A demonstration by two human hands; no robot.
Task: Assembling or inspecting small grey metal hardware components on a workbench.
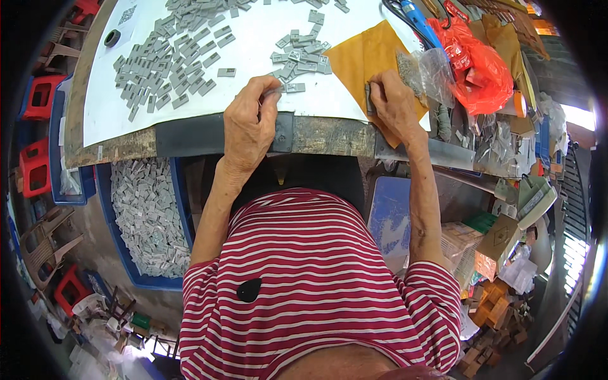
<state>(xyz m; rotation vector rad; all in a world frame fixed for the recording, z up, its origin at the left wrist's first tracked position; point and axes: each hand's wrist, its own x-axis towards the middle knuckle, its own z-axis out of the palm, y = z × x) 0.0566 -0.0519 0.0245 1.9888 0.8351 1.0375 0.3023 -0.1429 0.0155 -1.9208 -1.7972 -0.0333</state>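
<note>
My left hand [250, 123] is at the table's front edge, thumb and forefinger pinched together. Whatever lies between those fingertips is too small to make out. Right beside them a flat grey rectangular piece [294, 88] rests on the white sheet [342, 95]. Over the yellow-brown cloth or paper [354, 56], my right hand [396, 104] is closed on a small dark grey piece [368, 98] that shows at its fingertips. A small pile of similar grey pieces [301, 54] lies just beyond my left hand, and a larger spread [168, 63] covers the sheet's left part.
A black ring [112, 38] sits at the sheet's far left. Red plastic bags [478, 69], a clear bag [437, 73] and a blue tool [418, 22] crowd the right side. Below the table's left, a blue bin [130, 259] holds many grey pieces. Red stools [43, 95] stand further left.
</note>
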